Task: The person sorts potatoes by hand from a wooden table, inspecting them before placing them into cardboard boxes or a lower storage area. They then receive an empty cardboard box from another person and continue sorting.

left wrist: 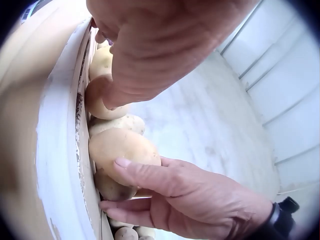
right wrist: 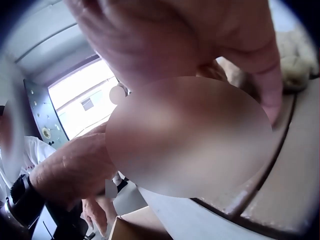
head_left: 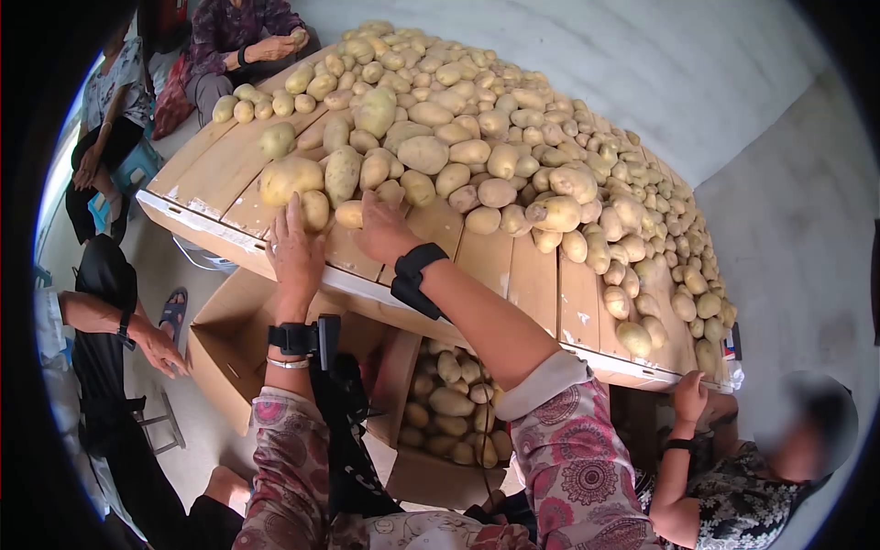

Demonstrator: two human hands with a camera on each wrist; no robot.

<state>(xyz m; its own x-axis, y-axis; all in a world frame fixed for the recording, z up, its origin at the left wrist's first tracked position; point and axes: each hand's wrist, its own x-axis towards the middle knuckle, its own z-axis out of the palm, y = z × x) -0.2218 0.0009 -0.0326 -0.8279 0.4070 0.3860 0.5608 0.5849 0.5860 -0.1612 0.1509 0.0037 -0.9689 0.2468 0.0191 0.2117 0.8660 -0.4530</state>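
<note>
In the head view the left hand (head_left: 298, 257) rests at the table's near edge, its fingers extended against a large potato (head_left: 286, 180) and a smaller one (head_left: 314, 211). Just beside it, the right hand (head_left: 385, 231) pinches a small yellow potato (head_left: 349, 214). The left wrist view has the left hand (left wrist: 155, 50) above with its thumb touching a potato (left wrist: 100, 90), and the right hand (left wrist: 190, 197) below, thumb over a pale potato (left wrist: 125, 150). A blurred patch covers much of the right wrist view, between the right hand (right wrist: 175, 40) and the left hand (right wrist: 75, 160).
Many potatoes (head_left: 495, 119) are heaped across the slatted wooden table (head_left: 577, 302). Below its near edge stand an open cardboard box (head_left: 220, 367) and a box holding potatoes (head_left: 449, 403). People sit at the left, the far left corner and the right, one hand (head_left: 689, 399) at the table edge.
</note>
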